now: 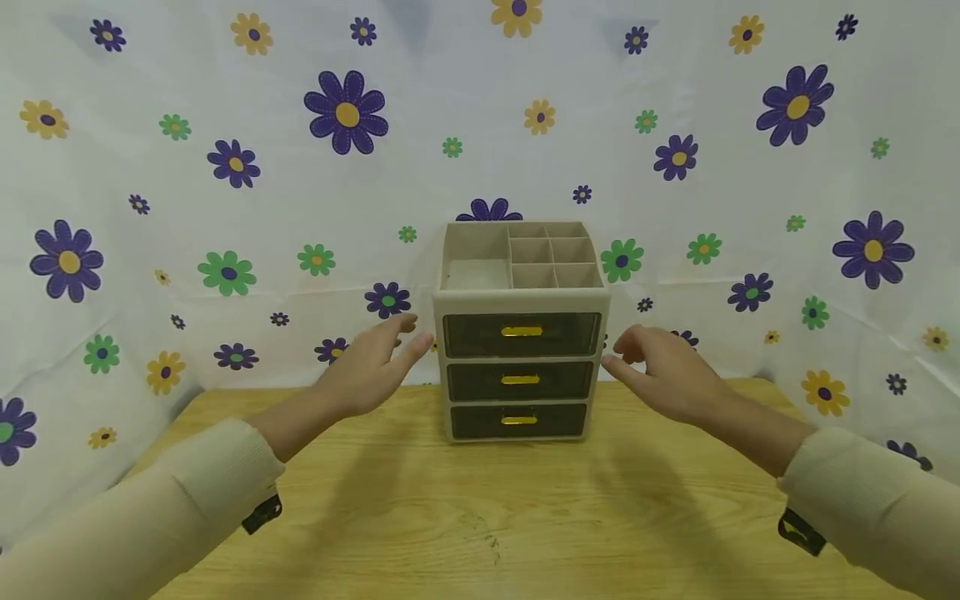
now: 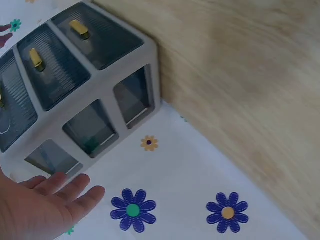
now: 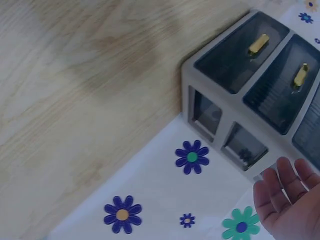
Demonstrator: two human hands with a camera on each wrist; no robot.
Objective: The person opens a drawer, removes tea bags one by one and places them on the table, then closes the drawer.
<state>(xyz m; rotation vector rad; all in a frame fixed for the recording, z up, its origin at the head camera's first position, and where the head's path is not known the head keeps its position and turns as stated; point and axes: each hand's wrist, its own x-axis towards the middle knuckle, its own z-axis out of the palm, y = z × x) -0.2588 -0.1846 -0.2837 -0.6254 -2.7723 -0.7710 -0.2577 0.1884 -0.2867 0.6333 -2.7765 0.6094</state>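
A cream desktop drawer organizer (image 1: 522, 301) stands upright at the back of the wooden table. Its front holds three dark see-through drawers, all closed, each with a gold handle (image 1: 521, 332). The top is an open tray with one large compartment (image 1: 477, 273) and several small ones on the right. My left hand (image 1: 372, 364) hovers by the organizer's upper left side, fingers loosely extended. By the opposite side is my right hand (image 1: 670, 372), its fingers gently bent and holding nothing. Whether the fingertips touch the organizer I cannot tell. Both wrist views show cut-out windows in its sides.
The wooden table (image 1: 465, 508) spreads in front of the organizer. A white cloth (image 1: 450, 75) printed with purple, orange and green flowers hangs behind and along both sides. Dark straps (image 1: 262, 514) show under the cream sleeves.
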